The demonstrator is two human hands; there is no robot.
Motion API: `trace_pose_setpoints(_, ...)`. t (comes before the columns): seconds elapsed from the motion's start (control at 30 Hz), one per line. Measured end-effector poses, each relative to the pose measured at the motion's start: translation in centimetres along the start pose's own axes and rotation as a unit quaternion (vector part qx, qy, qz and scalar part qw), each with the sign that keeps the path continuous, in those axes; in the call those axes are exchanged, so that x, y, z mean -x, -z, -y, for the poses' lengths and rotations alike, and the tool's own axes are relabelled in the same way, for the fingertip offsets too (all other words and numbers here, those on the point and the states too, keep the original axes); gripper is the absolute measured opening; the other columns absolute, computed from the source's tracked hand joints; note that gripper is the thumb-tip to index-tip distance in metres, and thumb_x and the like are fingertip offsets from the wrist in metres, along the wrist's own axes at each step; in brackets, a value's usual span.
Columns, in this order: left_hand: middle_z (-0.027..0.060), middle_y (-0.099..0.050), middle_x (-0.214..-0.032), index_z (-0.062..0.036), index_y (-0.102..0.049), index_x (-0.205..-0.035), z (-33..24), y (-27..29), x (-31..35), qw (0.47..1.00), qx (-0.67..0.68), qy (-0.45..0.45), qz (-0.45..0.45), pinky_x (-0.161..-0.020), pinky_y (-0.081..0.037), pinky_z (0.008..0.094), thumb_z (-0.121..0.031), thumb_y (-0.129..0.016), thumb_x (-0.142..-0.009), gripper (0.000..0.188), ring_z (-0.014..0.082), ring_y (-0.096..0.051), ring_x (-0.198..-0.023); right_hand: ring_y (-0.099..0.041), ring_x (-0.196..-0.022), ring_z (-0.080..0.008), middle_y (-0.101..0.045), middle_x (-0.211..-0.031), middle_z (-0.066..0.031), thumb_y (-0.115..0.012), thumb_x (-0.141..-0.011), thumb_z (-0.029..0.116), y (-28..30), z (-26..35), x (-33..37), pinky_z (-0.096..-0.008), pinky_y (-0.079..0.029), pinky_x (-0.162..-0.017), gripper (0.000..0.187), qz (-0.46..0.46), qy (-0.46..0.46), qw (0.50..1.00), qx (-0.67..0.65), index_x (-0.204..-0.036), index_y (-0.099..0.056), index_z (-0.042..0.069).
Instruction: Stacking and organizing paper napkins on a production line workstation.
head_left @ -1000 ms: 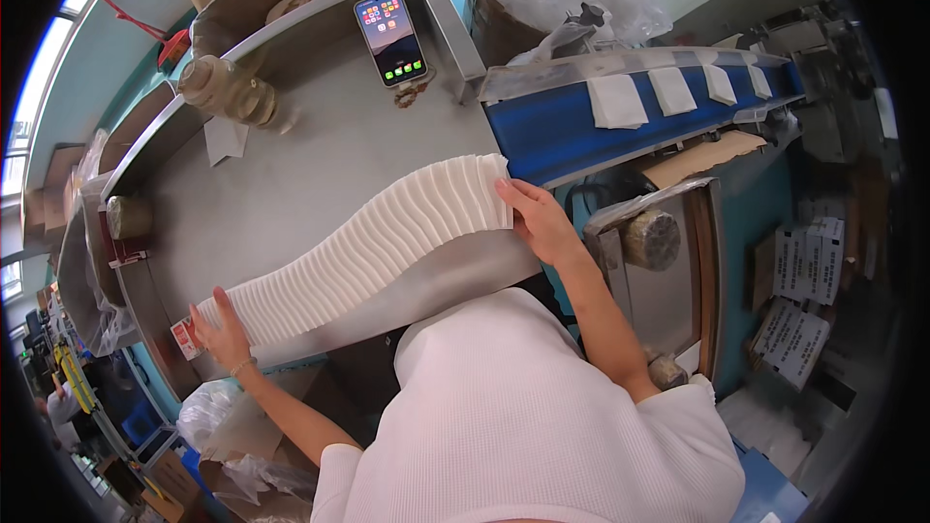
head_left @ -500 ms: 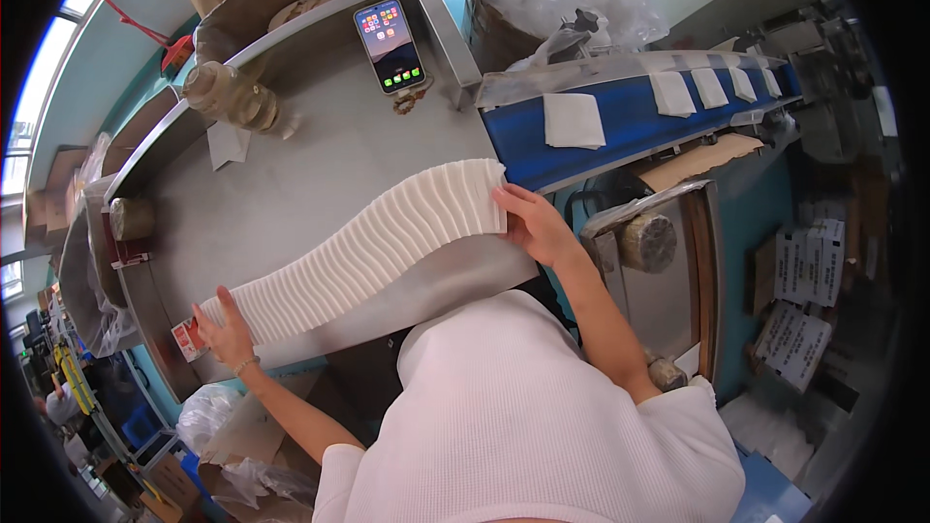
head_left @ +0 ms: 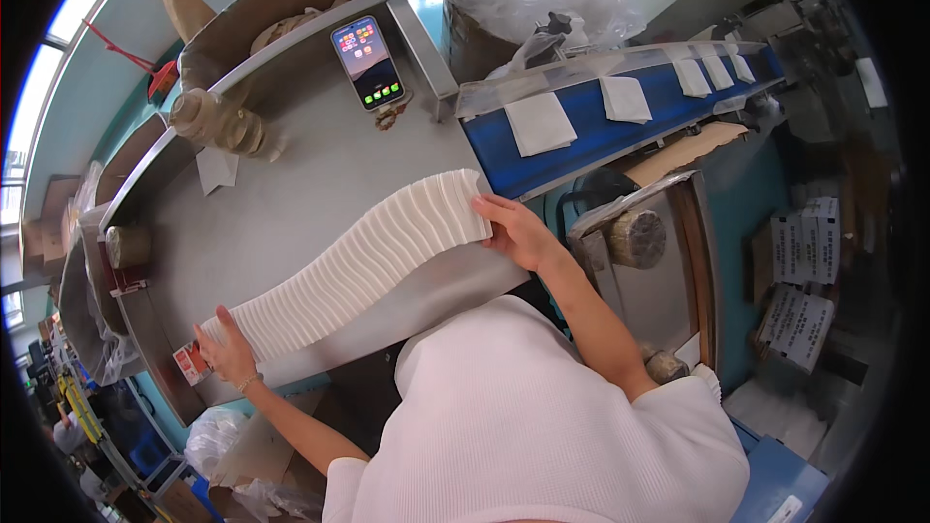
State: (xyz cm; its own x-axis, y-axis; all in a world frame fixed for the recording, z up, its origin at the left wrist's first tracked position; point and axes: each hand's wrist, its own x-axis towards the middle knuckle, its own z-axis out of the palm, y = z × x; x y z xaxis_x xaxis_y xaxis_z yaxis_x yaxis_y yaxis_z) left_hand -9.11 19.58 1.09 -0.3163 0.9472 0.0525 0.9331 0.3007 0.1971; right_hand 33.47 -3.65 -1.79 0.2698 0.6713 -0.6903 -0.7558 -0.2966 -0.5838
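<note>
A long curving row of folded white napkins (head_left: 354, 266), set on edge and packed side by side, lies along the near side of a metal tray table (head_left: 320, 189). My left hand (head_left: 229, 349) braces the row's left end, its thumb raised on the far side and its fingers at the end face. At the other end my right hand (head_left: 518, 230) grips the last napkins, fingertips over their outer face. Its lower fingers are partly hidden. Beside my left fingers sits a small red-and-white box (head_left: 192, 363).
A blue conveyor belt (head_left: 499, 155), carrying several spaced white napkins (head_left: 540, 124), meets the table's right end. Towards the back of the table lie a lit phone (head_left: 368, 63), a taped-up bottle (head_left: 218, 123) and a white paper piece (head_left: 217, 170). Cardboard boxes (head_left: 281, 24) stand around.
The napkins on the belt have come closer to the table. My view has shifted slightly; both hands keep their places at the row's ends.
</note>
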Motion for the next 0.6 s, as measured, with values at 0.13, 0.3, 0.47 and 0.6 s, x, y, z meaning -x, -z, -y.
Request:
trace_pose_setpoints(0.13,0.0189,-0.035,-0.15,-0.0178,-0.035,-0.149,-0.6,0.2,0.3,1.0,-0.017,0.01,-0.001,-0.11,-0.027,0.054,-0.082,-0.043,-0.079,0.095,0.0377,-0.034,-0.138,-0.063,-0.084,-0.0129,-0.065,-0.102,-0.0025,-0.061,-0.095,0.028,2.0,-0.4,0.0,-0.0247,-0.051,-0.074,0.04,-0.012,0.009,0.998,0.069,-0.126,-0.056,0.004)
trace_pose_setpoints(0.3,0.0192,-0.035,-0.15,-0.0181,-0.034,-0.149,-0.1,-0.8,-0.1,1.0,-0.005,-0.014,-0.006,-0.11,-0.026,0.0541,-0.082,-0.043,-0.079,0.095,0.0375,-0.033,-0.139,-0.062,-0.084,-0.0099,-0.066,-0.098,-0.0026,-0.061,-0.096,0.034,-0.8,1.4,0.9,-0.0241,-0.05,-0.076,0.039,-0.074,0.138,0.979,0.13,-0.118,-0.06,0.002)
trace_pose_setpoints(0.47,0.0194,-0.034,-0.151,-0.018,-0.034,-0.149,-0.4,-0.8,-0.1,1.0,0.001,-0.017,-0.007,-0.11,-0.025,0.0546,-0.082,-0.044,-0.079,0.095,0.0374,-0.031,-0.139,-0.056,-0.088,-0.0086,-0.064,-0.101,-0.0029,-0.065,-0.093,0.037,-2.3,0.1,0.5,-0.026,-0.046,-0.073,0.043,-0.018,0.047,0.998,0.044,-0.118,-0.06,0.001)
trace_pose_setpoints(0.6,0.0196,-0.034,-0.151,-0.0183,-0.034,-0.149,-0.6,-0.6,0.2,1.0,0.004,-0.016,-0.009,-0.11,-0.024,0.0572,-0.082,-0.043,-0.079,0.095,0.0391,-0.032,-0.139,-0.055,-0.095,-0.0094,-0.063,-0.107,-0.0034,-0.065,-0.092,0.03,-0.6,-0.1,0.8,-0.0256,-0.045,-0.074,0.047,0.036,-0.03,0.998,-0.035,-0.128,-0.054,0.002)
